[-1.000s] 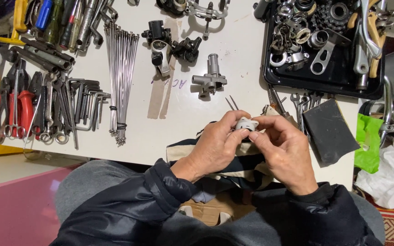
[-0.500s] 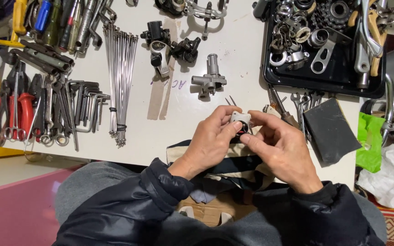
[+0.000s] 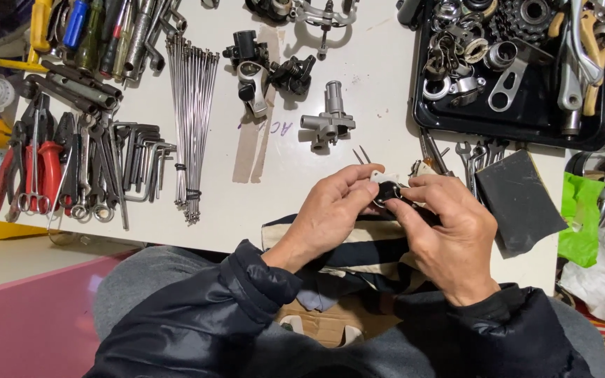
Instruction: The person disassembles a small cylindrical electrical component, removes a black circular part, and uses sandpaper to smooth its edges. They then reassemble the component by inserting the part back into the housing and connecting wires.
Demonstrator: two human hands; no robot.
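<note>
Black little part w/ a white bit point(image 3: 384, 186) sits pinched between both hands, just right of frame centre, over the near table edge. My left hand point(image 3: 330, 210) has thumb and forefinger clamped on its left side; my right hand point(image 3: 449, 234) closes on it from the right, fingertips point(image 3: 414, 187) touching the part. Can't tell exactly what the part is, too small and mostly covered.

Under the hands I see a striped black-and-cream cloth point(image 3: 358, 248) hanging off the white table point(image 3: 274, 203). Just above the hands: a grey metal fitting point(image 3: 327, 124). Right of the hands, touching the table edge, a dark square sheet point(image 3: 519, 203). Upper right: a black tray point(image 3: 526, 119) full of metal bike bits. Centre left: a bundle of thin steel spokes point(image 3: 192, 126), w/ hex keys point(image 3: 145, 157) beside it and red-handled pliers point(image 3: 40, 164) at far left. Upper left: screwdrivers point(image 3: 85, 28). Green bag point(image 3: 582, 217) at right edge.
</note>
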